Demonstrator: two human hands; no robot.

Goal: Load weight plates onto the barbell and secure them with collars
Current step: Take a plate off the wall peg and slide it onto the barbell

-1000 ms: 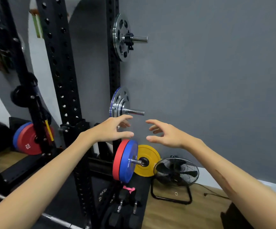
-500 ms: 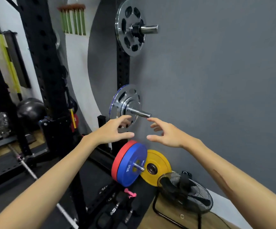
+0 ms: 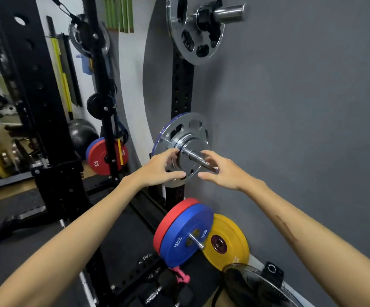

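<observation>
Silver weight plates (image 3: 186, 134) with grip holes hang on a steel storage peg (image 3: 198, 159) at mid height on a black rack upright; a blue-rimmed plate sits behind them. My left hand (image 3: 160, 168) reaches the front plate's left side, fingers spread near its hub, thumb below. To the right of the peg's tip, my right hand (image 3: 220, 171) is spread the same way. Neither hand plainly grips anything. Higher up, another silver plate (image 3: 192, 32) sits on a peg behind a black collar (image 3: 204, 16).
Below, red and blue 20 kg plates (image 3: 183, 237) hang on a low peg, and a yellow plate (image 3: 227, 240) leans on the grey wall. A floor fan (image 3: 257, 284) stands at bottom right. A pink clip (image 3: 182, 276) lies under the plates. Black rack posts (image 3: 35, 103) stand left.
I have come closer to the rack. Both hands moved forward and up from open air to the middle peg, and now flank its front silver plate.
</observation>
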